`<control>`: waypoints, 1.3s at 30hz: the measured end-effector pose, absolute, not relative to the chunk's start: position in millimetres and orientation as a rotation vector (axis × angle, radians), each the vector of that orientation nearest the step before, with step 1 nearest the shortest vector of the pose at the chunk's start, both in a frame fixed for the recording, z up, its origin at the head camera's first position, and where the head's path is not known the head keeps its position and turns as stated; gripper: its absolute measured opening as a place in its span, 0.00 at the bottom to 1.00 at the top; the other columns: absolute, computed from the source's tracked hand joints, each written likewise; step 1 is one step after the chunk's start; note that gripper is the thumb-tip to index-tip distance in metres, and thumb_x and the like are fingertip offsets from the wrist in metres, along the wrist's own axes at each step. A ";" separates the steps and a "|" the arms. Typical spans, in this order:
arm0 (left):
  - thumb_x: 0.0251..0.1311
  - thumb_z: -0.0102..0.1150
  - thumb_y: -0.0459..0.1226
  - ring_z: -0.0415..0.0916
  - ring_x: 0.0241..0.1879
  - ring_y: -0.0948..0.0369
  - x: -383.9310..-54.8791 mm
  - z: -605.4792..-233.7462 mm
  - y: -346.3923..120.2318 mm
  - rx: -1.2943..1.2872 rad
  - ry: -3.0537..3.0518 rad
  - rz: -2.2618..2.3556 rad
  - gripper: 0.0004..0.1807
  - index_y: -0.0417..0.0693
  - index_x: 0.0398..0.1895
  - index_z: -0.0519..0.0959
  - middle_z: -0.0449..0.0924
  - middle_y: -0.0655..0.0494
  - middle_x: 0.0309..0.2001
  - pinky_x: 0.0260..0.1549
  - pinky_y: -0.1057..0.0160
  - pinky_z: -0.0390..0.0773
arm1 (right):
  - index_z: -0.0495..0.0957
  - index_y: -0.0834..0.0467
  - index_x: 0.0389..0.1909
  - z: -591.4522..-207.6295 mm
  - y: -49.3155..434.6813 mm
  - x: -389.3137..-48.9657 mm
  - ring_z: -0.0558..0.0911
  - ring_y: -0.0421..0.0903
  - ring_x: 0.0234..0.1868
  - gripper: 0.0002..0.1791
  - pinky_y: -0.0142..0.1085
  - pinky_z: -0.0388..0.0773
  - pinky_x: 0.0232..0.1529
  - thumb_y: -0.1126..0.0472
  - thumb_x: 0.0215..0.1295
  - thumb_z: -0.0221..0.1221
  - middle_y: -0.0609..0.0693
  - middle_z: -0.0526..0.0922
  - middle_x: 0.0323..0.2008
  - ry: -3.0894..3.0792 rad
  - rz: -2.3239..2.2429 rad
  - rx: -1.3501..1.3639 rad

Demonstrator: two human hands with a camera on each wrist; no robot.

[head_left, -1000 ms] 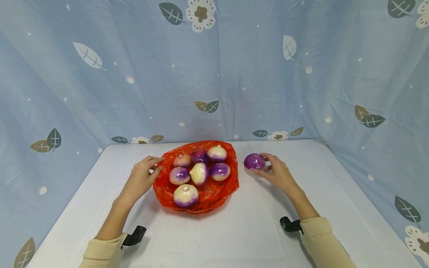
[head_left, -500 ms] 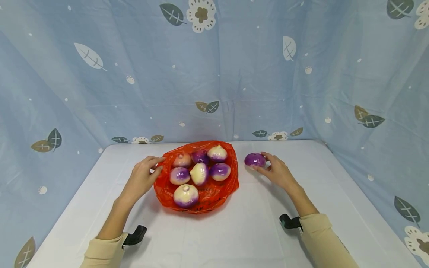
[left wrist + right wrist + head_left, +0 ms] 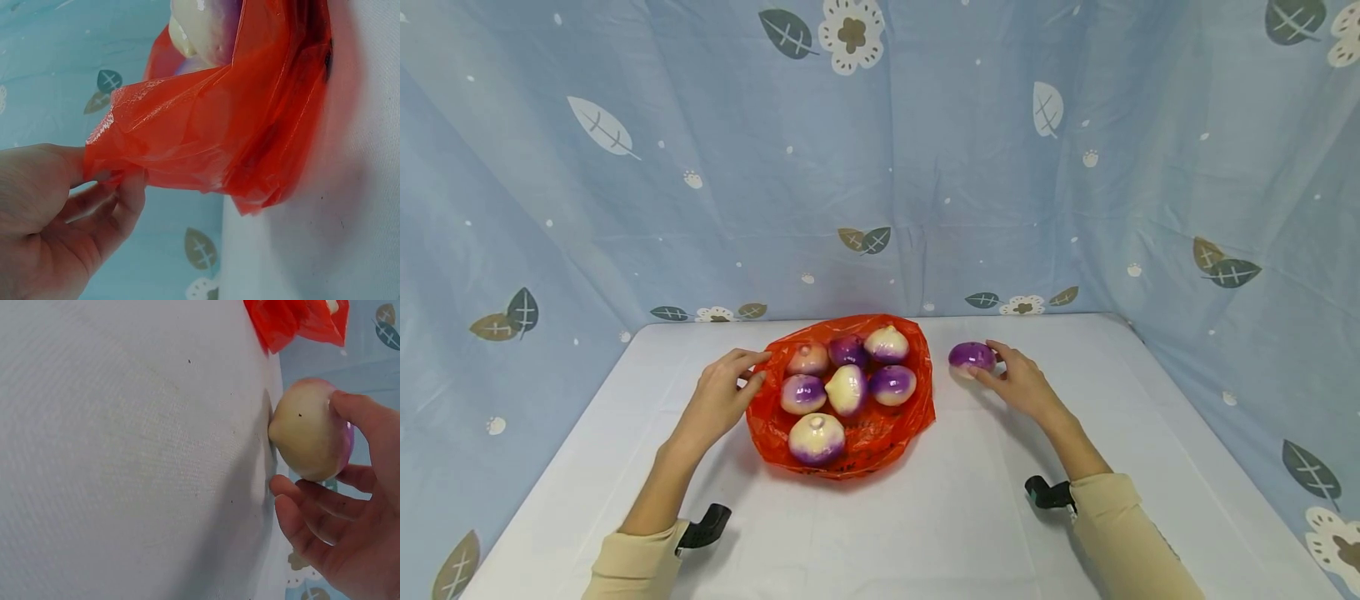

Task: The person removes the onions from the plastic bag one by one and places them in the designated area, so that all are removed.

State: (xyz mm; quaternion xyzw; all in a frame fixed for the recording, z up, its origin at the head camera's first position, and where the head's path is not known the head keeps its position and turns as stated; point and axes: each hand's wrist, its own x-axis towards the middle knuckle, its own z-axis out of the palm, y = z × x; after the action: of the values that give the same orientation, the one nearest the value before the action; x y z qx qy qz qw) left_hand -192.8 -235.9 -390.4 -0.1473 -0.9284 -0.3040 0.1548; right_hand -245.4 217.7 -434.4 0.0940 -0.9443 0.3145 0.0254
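Observation:
A red plastic bag point(image 3: 880, 442) lies wide open on the white table, holding several glossy purple-and-white turnips point(image 3: 817, 438); one among them looks pinkish. At its left rim, my left hand point(image 3: 718, 398) pinches the plastic between thumb and fingers, and the left wrist view shows the bag's edge point(image 3: 162, 134) drawn up toward the fingertips. To the right of the bag, my right hand point(image 3: 1024, 385) holds a single turnip point(image 3: 972, 357) between thumb and fingers, purple side up. In the right wrist view that turnip's pale tip point(image 3: 275, 431) points down, at or very near the tabletop.
The white table point(image 3: 925, 533) reaches back to a blue curtain point(image 3: 970, 167) printed with leaves and flowers. A black wrist mount sticks out inward from each sleeve, the left one point(image 3: 706, 527) and the right one point(image 3: 1047, 493) both low above the table.
The turnip in my right hand has tilted slightly, showing more of its pale underside, and shifted a touch to the right. My left hand stays at the bag's rim.

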 end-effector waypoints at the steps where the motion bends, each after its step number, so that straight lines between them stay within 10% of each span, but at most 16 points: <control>1: 0.63 0.57 0.27 0.83 0.41 0.46 -192.7 -390.3 -236.1 -0.422 -2.660 -0.871 0.17 0.38 0.55 0.80 0.81 0.39 0.49 0.40 0.46 0.86 | 0.62 0.63 0.70 -434.3 217.8 -245.8 0.83 0.56 0.44 0.42 0.46 0.84 0.42 0.40 0.66 0.58 0.67 0.74 0.61 -2.925 0.974 0.287; 28: 0.63 0.56 0.27 0.83 0.41 0.46 -192.5 -391.0 -235.9 -0.430 -2.665 -0.876 0.17 0.37 0.56 0.80 0.81 0.39 0.49 0.39 0.47 0.86 | 0.57 0.67 0.72 -433.2 220.5 -248.5 0.78 0.64 0.57 0.42 0.57 0.78 0.55 0.40 0.71 0.52 0.69 0.74 0.61 -3.004 0.960 0.259; 39: 0.63 0.58 0.30 0.84 0.39 0.48 -193.4 -393.6 -239.3 -0.434 -2.654 -0.877 0.18 0.39 0.56 0.80 0.82 0.41 0.50 0.39 0.46 0.86 | 0.57 0.65 0.72 -429.6 224.9 -240.4 0.83 0.61 0.47 0.40 0.49 0.84 0.45 0.45 0.70 0.55 0.69 0.74 0.61 -2.934 1.074 0.243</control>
State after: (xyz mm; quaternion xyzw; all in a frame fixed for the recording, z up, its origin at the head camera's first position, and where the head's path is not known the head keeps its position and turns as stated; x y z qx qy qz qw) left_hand -193.4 -239.3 -393.6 -0.1516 -0.9268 -0.3063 0.1559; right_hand -240.4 224.9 -429.6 0.0774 -0.9363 0.3426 0.0039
